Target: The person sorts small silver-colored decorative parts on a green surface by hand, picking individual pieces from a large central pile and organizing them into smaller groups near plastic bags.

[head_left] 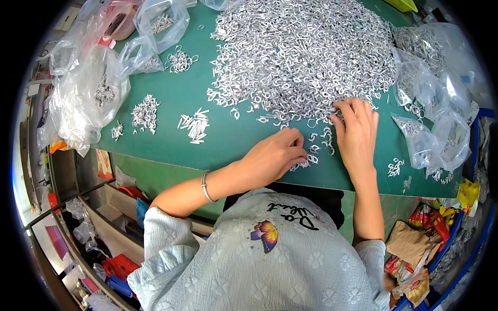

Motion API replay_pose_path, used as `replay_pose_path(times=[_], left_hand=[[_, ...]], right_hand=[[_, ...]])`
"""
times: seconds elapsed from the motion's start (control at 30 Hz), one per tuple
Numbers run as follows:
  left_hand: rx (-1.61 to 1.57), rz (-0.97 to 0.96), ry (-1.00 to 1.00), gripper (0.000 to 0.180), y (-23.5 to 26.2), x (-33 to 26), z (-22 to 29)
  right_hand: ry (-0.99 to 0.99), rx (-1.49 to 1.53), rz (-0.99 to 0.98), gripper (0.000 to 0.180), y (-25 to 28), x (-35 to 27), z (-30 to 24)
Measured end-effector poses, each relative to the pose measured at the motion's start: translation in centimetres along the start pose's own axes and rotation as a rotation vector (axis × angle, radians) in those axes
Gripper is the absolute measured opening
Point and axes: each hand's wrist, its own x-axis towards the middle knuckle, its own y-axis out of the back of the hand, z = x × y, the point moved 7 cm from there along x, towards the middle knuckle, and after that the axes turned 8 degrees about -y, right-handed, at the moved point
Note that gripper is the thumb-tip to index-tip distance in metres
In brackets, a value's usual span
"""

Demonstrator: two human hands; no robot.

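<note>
A large heap of small silvery metal pieces (306, 52), many curved or hook-shaped, covers the back middle of the green table (171, 88). My right hand (357, 129) rests at the heap's near edge, fingertips among the pieces and thumb apart from the bent fingers. Closer to the table's front edge, my left hand (280, 154) has its fingers curled in together; whatever lies between them is hidden. Beside its fingertips is a little group of silvery pieces (311, 159), partly covered by the hand. A few loose curved pieces (327, 140) lie between the two hands.
Left of the heap are small piles of short rods (195, 125), mixed pieces (146, 114) and rings (181, 60). Clear plastic bags (85, 96) crowd the left side; more bags of metal parts (420, 137) stand at right. A few pieces (395, 167) lie near the front right edge.
</note>
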Motion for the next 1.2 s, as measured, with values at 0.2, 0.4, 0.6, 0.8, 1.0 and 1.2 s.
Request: replay_pose_path(times=[0.2, 0.4, 0.6, 0.8, 1.0, 1.2], left_hand=[[0.38, 0.188, -0.115, 0.017, 2.6, 4.1, -0.3], [0.641, 0.226, -0.013, 0.019, 4.0, 6.7, -3.3], [0.625, 0.24, -0.001, 0.02, 4.0, 6.9, -3.2], [0.494, 0.117, -0.114, 0.019, 1.8, 9.0, -3.7], [0.301, 0.271, -0.081, 0.015, 3.6, 7.6, -2.4], [0.189, -0.003, -0.035, 0.015, 0.8, 1.8, -1.0]], right_hand=[[0.007, 0.002, -0.009, 0.013, 0.6, -0.5, 0.6], [0.074, 0.134, -0.232, 0.005, 2.3, -3.7, -2.0], [-0.103, 0.185, -0.145, 0.01, 2.3, -2.0, 0.9], [-0.048, -0.02, 0.042, 0.014, 0.5, 0.0, 1.8], [-0.057, 0.051, 0.088, 0.013, 1.3, -0.5, 2.1], [-0.025, -0.006, 0.062, 0.012, 1.0, -0.3, 2.4]])
